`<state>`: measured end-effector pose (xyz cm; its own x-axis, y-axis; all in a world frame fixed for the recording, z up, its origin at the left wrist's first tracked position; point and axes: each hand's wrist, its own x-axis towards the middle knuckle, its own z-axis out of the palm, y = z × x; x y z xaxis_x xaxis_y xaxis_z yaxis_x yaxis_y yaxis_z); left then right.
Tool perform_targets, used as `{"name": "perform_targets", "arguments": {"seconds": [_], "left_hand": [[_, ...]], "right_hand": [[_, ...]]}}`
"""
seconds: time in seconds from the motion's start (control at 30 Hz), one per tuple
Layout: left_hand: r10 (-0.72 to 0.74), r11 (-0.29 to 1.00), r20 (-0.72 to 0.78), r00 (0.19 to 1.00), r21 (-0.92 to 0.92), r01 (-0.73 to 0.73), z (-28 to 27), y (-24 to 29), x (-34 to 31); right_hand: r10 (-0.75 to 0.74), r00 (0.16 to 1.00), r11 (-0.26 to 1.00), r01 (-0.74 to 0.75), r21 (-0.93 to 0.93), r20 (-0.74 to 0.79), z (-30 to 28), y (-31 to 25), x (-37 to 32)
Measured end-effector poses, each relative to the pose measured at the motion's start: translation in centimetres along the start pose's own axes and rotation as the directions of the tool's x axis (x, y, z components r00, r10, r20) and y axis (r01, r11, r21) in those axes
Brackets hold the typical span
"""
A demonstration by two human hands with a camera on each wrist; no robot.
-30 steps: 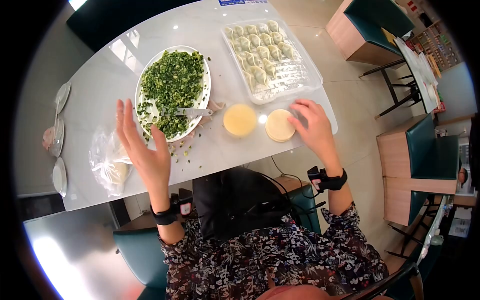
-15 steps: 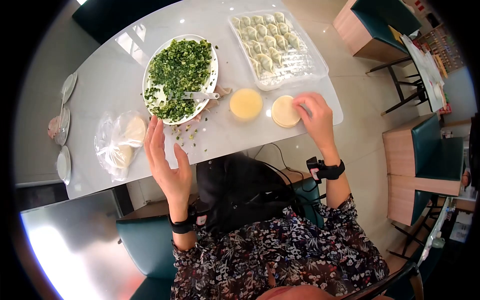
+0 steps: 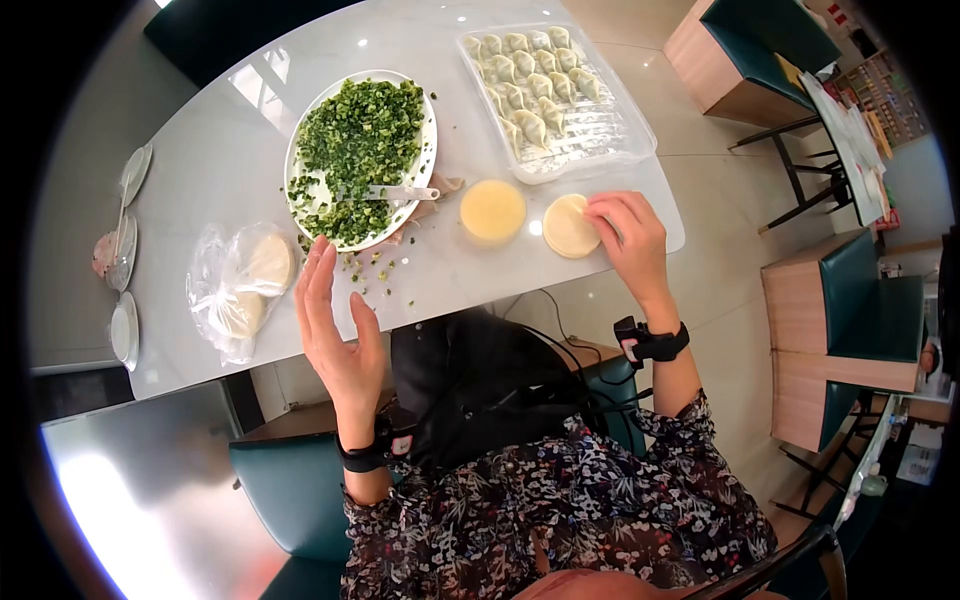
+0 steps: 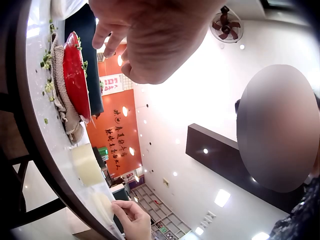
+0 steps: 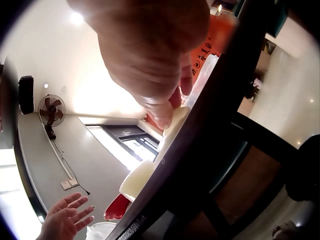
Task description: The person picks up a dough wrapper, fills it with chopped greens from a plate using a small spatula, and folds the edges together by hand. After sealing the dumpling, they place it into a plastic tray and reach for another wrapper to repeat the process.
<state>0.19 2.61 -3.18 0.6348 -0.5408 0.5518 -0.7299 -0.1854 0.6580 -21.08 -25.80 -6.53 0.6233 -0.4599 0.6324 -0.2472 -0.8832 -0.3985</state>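
Thumb and fingertips of the right hand [image 3: 633, 240] [image 5: 150, 55] pinch the right edge of the top of a stack of round, pale dough wrappers [image 3: 570, 230] [image 5: 177, 122] near the table's front edge. Just left of the stack stands a bowl of pale yellow contents [image 3: 492, 210]. The left hand [image 3: 342, 350] [image 4: 155, 40] is raised, palm inward and empty, its fingers extended below the oval plate [image 3: 431, 130]. That plate holds chopped greens [image 3: 360, 130] and a metal utensil [image 3: 405, 193]. Behind the wrappers, a clear tray [image 3: 610, 135] carries rows of folded dumplings [image 3: 530, 125].
Knotted clear plastic bags with pale dough rounds [image 3: 268, 265] lie left of the left hand. Bits of greens [image 3: 375, 262] are scattered before the oval plate, beside a folded cloth [image 3: 447, 185]. Small dishes [image 3: 125, 325] line the table's left end. Cables hang below the front edge.
Over the last second the left hand has shifted right and lower, away from the bags. The right fingers have closed onto the top wrapper's edge. The head view has shifted slightly.
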Motion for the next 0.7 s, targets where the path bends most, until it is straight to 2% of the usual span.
{"name": "perform_targets", "arguments": {"seconds": [0.13,0.2,0.23,0.3,0.43,0.5,0.53,0.6,0.63,0.7], "left_hand": [[0.006,1.0,0.016,1.0,0.011,-0.006,0.2,-0.3,-0.1],[0.007,1.0,0.009,1.0,0.009,-0.007,0.6,-0.1,-0.1],[0.007,1.0,-0.004,1.0,0.014,-0.007,0.8,0.0,0.0],[0.016,1.0,0.002,1.0,0.0,-0.016,1.1,0.2,0.0],[0.012,0.999,0.01,1.0,-0.037,-0.012,1.3,0.4,0.0],[0.013,0.999,0.009,1.0,-0.034,-0.013,1.3,0.3,0.0],[0.015,0.999,0.008,1.0,-0.033,-0.014,1.2,0.3,0.0],[0.007,0.999,0.03,1.0,-0.051,-0.005,1.1,-0.1,-0.2],[0.002,0.998,0.052,0.999,-0.07,0.002,1.0,-0.4,-0.3],[-0.003,0.999,0.052,0.999,-0.048,0.005,0.7,-0.4,-0.3]], "right_hand": [[-0.092,0.996,0.996,0.092,-0.019,-0.014,-0.6,0.1,-1.0],[0.083,0.995,0.994,-0.086,0.069,0.054,-0.6,-0.1,-1.6],[0.083,0.995,0.994,-0.086,0.067,0.052,-0.8,-0.2,-1.7],[0.331,0.932,0.907,-0.357,0.222,0.147,-0.9,-0.7,-1.8],[0.276,0.948,0.913,-0.31,0.264,0.157,-0.6,-0.9,-1.6],[0.06,0.989,0.984,-0.081,0.16,0.132,-0.5,0.2,-1.7],[0.059,0.989,0.983,-0.08,0.163,0.133,-0.6,0.3,-1.8],[0.156,0.977,0.887,-0.203,0.415,0.144,-0.8,0.4,-1.8],[0.148,0.978,0.885,-0.198,0.421,0.147,-1.0,0.5,-1.8],[0.319,0.928,0.738,-0.372,0.563,0.194,-1.5,0.2,-1.9]]}}
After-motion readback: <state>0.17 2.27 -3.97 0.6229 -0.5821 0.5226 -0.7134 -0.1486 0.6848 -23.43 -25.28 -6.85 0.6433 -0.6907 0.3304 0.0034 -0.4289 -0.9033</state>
